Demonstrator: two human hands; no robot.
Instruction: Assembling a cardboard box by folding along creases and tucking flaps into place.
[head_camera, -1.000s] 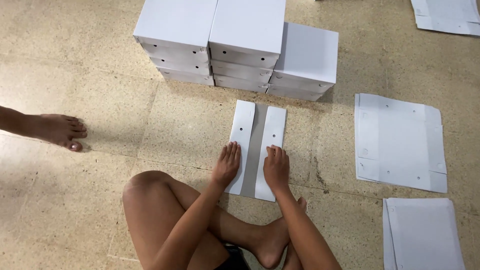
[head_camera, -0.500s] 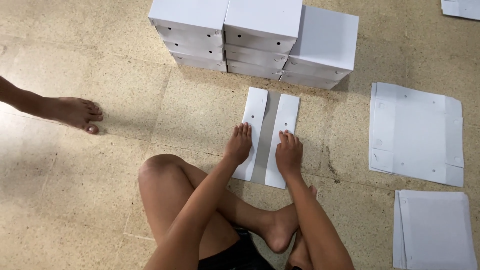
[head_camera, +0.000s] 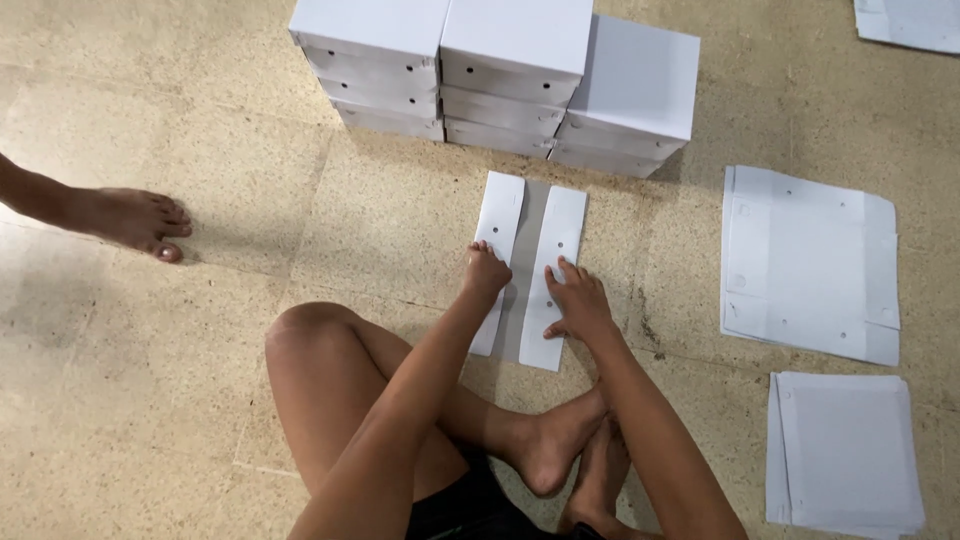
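Note:
A flat white cardboard box blank (head_camera: 560, 225) lies on the floor in front of me, its two long side flaps folded inward with a grey strip showing between them. My left hand (head_camera: 487, 271) presses on the left flap with fingers curled. On the right flap rests my right hand (head_camera: 575, 300), fingers spread flat. I sit cross-legged, with my knee (head_camera: 310, 340) and feet (head_camera: 560, 450) below the blank.
Stacks of finished white boxes (head_camera: 500, 70) stand just beyond the blank. Piles of flat white blanks (head_camera: 810, 260) lie on the right, another pile (head_camera: 845, 450) at the lower right. Another person's bare foot (head_camera: 130, 220) stands on the left.
Both hands stay pressed on the folded flaps; my left hand has curled its fingers and slid slightly up the flap. The view has shifted a little.

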